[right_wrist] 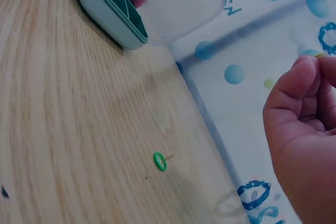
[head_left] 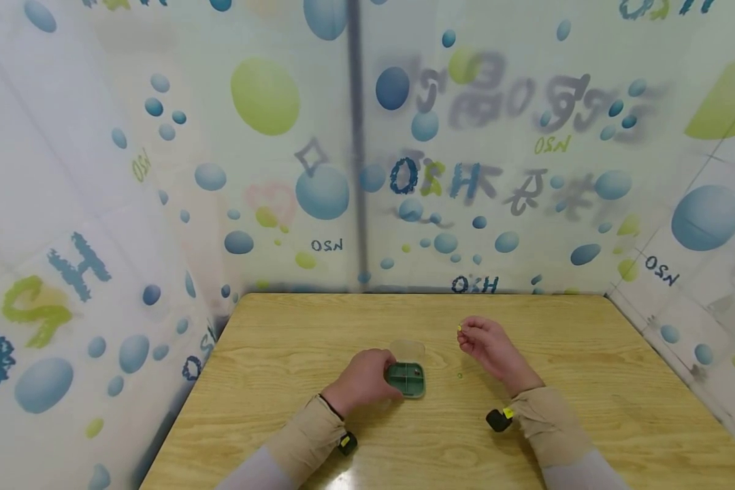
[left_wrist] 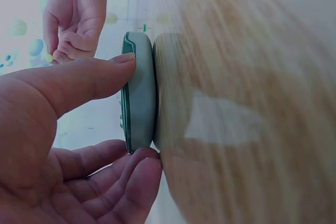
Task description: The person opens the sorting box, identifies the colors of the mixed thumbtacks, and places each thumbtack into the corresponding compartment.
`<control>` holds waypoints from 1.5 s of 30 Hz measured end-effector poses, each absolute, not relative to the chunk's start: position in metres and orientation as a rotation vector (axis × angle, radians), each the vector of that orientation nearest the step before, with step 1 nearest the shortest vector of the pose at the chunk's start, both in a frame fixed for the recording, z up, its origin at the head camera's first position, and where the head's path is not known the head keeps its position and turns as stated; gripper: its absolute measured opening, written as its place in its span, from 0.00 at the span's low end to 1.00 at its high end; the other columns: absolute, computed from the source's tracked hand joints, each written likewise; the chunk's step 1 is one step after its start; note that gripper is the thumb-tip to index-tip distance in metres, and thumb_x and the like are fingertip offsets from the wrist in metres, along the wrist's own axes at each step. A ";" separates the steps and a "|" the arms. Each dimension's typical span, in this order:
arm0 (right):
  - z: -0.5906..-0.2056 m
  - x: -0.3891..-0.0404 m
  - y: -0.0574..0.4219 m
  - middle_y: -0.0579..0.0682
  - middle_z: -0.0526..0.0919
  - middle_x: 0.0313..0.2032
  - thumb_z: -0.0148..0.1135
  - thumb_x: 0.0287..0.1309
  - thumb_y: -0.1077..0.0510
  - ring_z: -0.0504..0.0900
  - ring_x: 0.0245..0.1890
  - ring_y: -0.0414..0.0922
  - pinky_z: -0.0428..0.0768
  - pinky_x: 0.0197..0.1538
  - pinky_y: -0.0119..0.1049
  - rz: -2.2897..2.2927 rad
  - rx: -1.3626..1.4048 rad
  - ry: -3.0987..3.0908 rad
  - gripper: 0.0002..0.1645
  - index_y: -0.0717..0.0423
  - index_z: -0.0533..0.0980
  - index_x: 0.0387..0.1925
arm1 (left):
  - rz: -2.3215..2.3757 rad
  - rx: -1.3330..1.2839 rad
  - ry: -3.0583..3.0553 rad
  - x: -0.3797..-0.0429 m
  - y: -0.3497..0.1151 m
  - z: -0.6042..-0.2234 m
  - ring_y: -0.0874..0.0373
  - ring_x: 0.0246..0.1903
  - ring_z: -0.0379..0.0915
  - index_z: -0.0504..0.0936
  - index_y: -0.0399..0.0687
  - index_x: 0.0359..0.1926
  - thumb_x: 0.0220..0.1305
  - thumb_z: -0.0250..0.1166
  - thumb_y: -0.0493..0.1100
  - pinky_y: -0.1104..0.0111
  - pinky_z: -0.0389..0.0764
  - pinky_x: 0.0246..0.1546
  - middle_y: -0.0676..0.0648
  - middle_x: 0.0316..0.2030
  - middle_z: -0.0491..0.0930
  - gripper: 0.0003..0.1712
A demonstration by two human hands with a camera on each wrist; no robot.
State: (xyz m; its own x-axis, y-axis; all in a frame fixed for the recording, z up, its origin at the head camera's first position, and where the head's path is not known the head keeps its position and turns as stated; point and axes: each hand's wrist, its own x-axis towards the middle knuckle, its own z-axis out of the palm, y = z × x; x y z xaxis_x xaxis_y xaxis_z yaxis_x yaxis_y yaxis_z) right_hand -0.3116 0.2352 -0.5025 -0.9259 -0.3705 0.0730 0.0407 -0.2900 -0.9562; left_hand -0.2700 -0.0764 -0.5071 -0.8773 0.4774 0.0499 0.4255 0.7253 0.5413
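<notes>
Green box (head_left: 415, 390) held by left hand (head_left: 367, 376); raised right hand (head_left: 488, 346) pinches yellow piece (head_left: 459, 328).

The left grip (head_left: 364, 378) takes up the whole left side of the opened green four-compartment plastic case (head_left: 415, 385), and the clear rounded lid (head_left: 407, 350) opened out behind it crowds the back. From the right and above, there's room to come in. Toward the right grip (head_left: 488, 345), a small green ring with a thin pin (right_wrist: 160, 161) lies on the wood-grain table (head_left: 453, 442).
</notes>
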 end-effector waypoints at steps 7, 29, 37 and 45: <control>-0.500 -0.306 0.219 0.42 0.84 0.35 0.52 0.81 0.64 0.83 0.36 0.36 0.85 0.43 0.28 -2.143 -0.538 1.837 0.11 0.54 0.80 0.42 | 0.865 0.745 2.825 -0.270 -0.077 -0.507 0.62 0.35 0.76 0.86 0.43 0.51 0.51 0.86 0.49 0.66 0.81 0.40 0.49 0.41 0.86 0.29; -0.484 -0.278 0.171 0.49 0.81 0.33 0.60 0.77 0.64 0.81 0.32 0.42 0.85 0.40 0.33 -1.724 -0.674 2.296 0.13 0.76 0.77 0.44 | 0.873 0.737 2.834 -0.271 -0.075 -0.502 0.64 0.31 0.72 0.86 0.42 0.45 0.47 0.87 0.49 0.69 0.78 0.37 0.52 0.35 0.84 0.28; -0.490 -0.272 0.156 0.52 0.82 0.32 0.63 0.75 0.63 0.77 0.29 0.40 0.83 0.36 0.38 -1.620 -0.648 2.368 0.10 0.71 0.81 0.43 | 0.867 0.728 2.837 -0.272 -0.075 -0.506 0.64 0.31 0.73 0.86 0.43 0.47 0.48 0.87 0.50 0.70 0.78 0.37 0.52 0.36 0.84 0.29; -0.502 -0.272 0.147 0.49 0.85 0.33 0.65 0.72 0.63 0.78 0.30 0.35 0.79 0.35 0.29 -1.488 -0.633 2.536 0.05 0.61 0.84 0.37 | 0.870 0.745 2.837 -0.273 -0.075 -0.505 0.64 0.30 0.73 0.86 0.43 0.46 0.48 0.87 0.49 0.70 0.78 0.37 0.51 0.35 0.85 0.27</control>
